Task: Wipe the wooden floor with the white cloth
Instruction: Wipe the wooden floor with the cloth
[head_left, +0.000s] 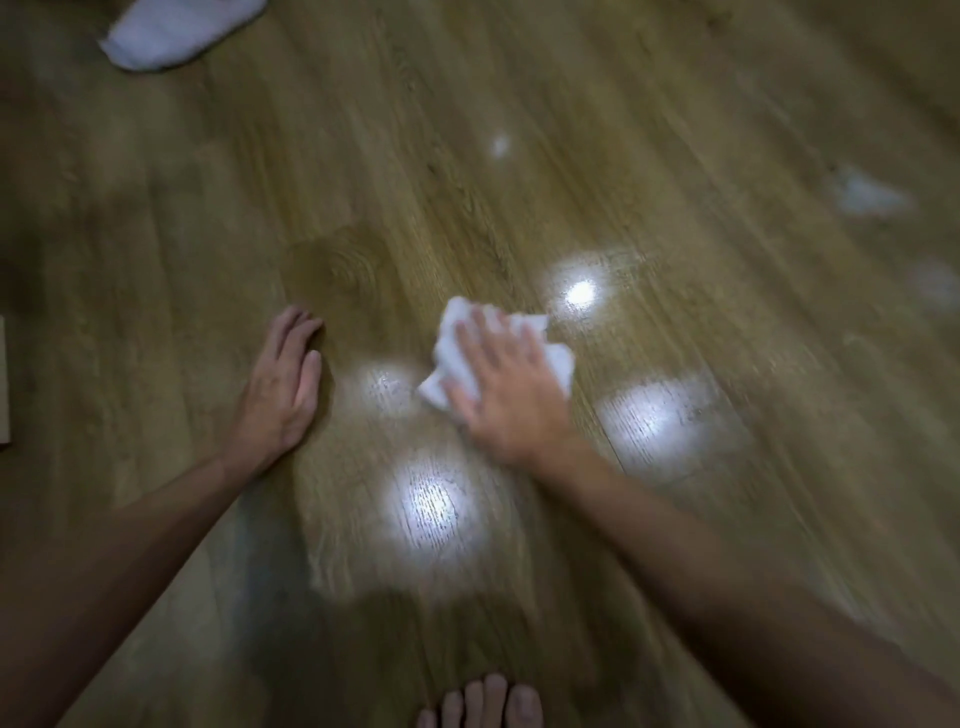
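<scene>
The wooden floor (649, 156) fills the view, brown planks with bright light reflections. A crumpled white cloth (457, 322) lies on it near the middle. My right hand (509, 395) presses flat on the cloth with fingers spread, covering most of it; the hand is blurred. My left hand (283, 384) rests palm down on the bare floor to the left of the cloth, fingers together, holding nothing.
A white object (171, 31) lies at the top left. A crumpled white scrap (865, 195) sits on the floor at the right. The toes of a bare foot (483, 701) show at the bottom edge. A pale brown edge (4, 384) is at the far left.
</scene>
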